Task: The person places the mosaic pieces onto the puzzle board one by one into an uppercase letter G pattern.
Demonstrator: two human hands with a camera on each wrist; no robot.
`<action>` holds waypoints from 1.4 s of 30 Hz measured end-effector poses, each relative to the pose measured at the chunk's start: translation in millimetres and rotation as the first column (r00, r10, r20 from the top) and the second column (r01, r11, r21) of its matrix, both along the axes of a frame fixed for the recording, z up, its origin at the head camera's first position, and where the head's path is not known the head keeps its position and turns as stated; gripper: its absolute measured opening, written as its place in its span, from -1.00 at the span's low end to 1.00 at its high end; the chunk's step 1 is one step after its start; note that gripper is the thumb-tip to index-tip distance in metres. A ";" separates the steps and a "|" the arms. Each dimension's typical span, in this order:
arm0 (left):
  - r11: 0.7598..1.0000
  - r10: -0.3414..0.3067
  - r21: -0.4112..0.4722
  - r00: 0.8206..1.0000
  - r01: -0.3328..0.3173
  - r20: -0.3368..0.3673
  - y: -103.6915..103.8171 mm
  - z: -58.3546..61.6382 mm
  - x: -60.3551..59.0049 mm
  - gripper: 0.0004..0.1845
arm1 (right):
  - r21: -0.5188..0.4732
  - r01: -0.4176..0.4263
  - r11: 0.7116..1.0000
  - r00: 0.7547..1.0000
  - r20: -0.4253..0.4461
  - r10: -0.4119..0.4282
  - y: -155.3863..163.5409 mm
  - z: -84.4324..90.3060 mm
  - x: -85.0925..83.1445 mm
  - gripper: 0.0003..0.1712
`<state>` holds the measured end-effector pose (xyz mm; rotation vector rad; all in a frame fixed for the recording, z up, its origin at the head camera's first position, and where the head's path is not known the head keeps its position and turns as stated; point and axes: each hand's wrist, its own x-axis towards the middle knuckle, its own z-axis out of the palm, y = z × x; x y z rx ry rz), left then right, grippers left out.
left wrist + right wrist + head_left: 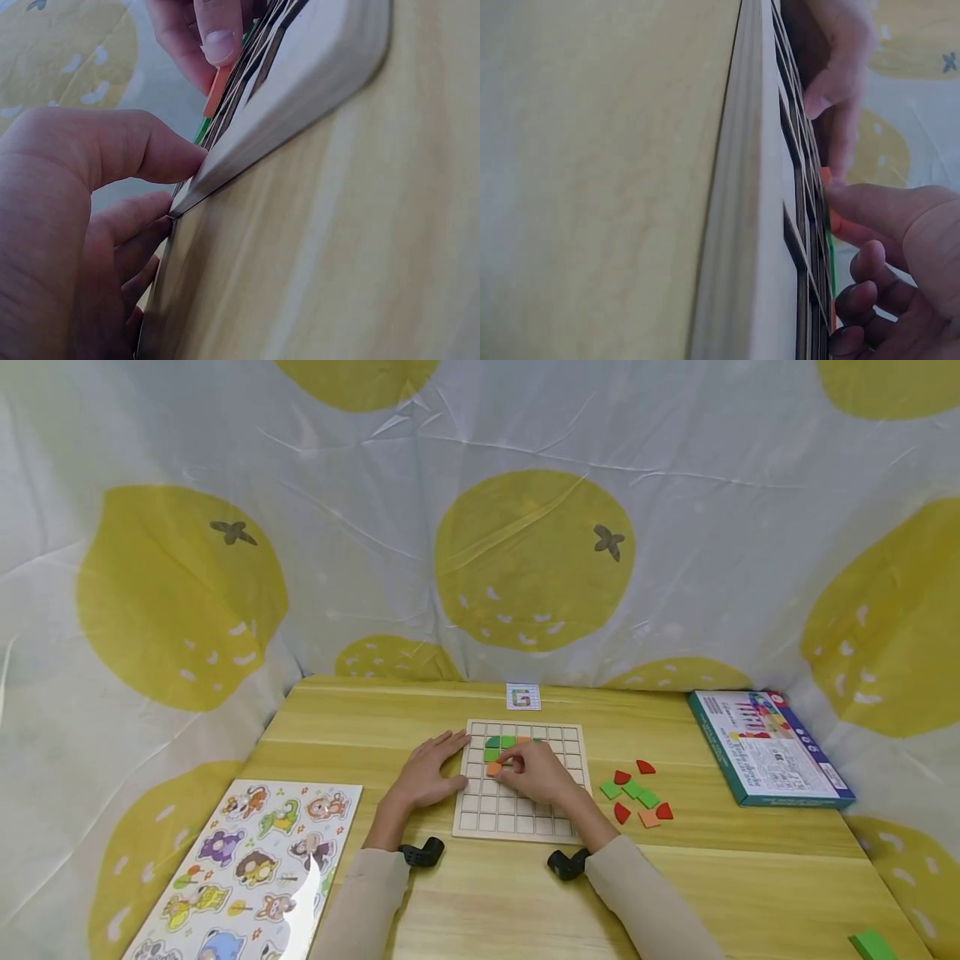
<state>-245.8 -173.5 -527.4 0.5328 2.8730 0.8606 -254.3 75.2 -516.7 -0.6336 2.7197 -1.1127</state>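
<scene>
A wooden grid board (pixel 517 818) lies on the table with green tiles (pixel 498 743) in its upper rows. My left hand (pixel 452 760) rests flat against the board's left edge, fingers straight; in the left wrist view its thumb (pixel 154 154) touches the board's rim (pixel 315 67). My right hand (pixel 506 769) lies over the board's middle and pinches an orange tile (pixel 493 768) down on the grid. That orange tile (pixel 217 90) shows under a fingertip, and as the orange tile (pixel 829 206) beside the thumb (pixel 885 210) in the right wrist view.
Loose red, green and orange tiles (pixel 635 791) lie right of the board. A game box (pixel 768 747) sits at the right, a small pattern card (pixel 522 697) behind the board, an animal sheet (pixel 247 868) at the front left, and a green piece (pixel 870 943) by the front right corner.
</scene>
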 end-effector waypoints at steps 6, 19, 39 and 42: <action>1.000 0.006 -0.003 1.000 -0.006 -0.004 0.7 0.3 -0.1 -0.17 | 0.000 0.009 1.000 1.000 0.001 -0.009 -4.8 -0.9 0.1 -0.70; 1.000 0.009 0.012 1.000 -0.009 -0.003 1.5 1.9 -0.3 -0.16 | -0.053 0.049 0.997 0.999 0.014 -0.048 -2.0 -0.4 2.6 -0.76; 1.000 0.012 0.022 1.000 -0.012 -0.002 0.5 -0.1 1.1 -0.15 | -0.178 0.108 0.978 0.993 0.056 -0.100 55.5 4.5 8.6 -0.75; 1.000 0.008 0.022 1.000 -0.008 -0.002 0.6 -1.6 0.5 -0.15 | -0.176 0.145 0.974 0.989 0.064 -0.136 70.3 6.7 12.6 -0.76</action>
